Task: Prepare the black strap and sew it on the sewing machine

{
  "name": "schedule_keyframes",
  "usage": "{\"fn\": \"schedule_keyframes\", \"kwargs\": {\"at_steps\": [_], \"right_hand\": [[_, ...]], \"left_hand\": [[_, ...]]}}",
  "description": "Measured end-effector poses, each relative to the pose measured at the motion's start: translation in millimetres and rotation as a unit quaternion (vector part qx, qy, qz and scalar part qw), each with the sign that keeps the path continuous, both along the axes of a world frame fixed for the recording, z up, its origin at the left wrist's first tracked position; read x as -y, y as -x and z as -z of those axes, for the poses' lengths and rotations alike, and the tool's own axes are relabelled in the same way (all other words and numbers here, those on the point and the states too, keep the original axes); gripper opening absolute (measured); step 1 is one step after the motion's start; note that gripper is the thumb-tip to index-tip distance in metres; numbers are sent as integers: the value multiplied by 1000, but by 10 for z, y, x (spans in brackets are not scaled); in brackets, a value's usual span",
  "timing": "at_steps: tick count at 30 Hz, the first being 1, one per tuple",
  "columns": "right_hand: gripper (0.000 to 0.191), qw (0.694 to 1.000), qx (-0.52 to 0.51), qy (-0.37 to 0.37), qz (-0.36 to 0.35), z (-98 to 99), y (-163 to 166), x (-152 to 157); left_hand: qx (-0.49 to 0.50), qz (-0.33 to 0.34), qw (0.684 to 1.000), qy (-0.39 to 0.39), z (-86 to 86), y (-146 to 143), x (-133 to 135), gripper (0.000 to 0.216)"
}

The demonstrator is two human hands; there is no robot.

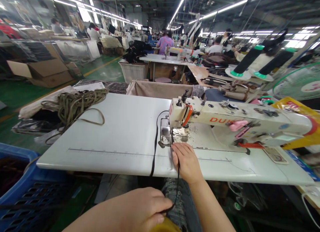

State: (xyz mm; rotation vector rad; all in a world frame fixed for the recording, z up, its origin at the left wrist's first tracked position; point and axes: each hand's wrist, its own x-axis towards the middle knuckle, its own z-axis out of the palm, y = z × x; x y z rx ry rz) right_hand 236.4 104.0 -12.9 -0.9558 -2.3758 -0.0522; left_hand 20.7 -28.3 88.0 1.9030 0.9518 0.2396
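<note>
A sewing machine (200, 115) stands on the white worktable (125, 125). A narrow black strip (155, 148) curves out from behind its needle area, crosses the tabletop and drops over the front edge. Another length runs from the presser foot under my right hand and down to my lap. My right hand (186, 160) rests on the table just in front of the metal needle plate (165, 132), fingers closed on the strip. Below the table edge, my left hand (153, 205) pinches the strip's lower length between thumb and fingers.
A tangled heap of olive webbing (77, 103) lies at the table's left end. A blue plastic crate (22, 182) stands at lower left. Behind the table is a beige fabric-lined bin (160, 89). Black thread cones (247, 60) and a green fan (300, 82) are at right. Co-workers sit farther back.
</note>
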Motion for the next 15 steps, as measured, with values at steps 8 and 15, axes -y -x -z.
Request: {"fn": "schedule_keyframes", "kwargs": {"at_steps": [8,15], "right_hand": [[29,1000,-19,-7,-3,37,-12,-19],[30,1000,-20,-8,-11,44,-22,-28]], "left_hand": [[-14,-290,945,-152,517,597,-219,27],[-170,-459,800,-346,987,1445,-499,28]]}}
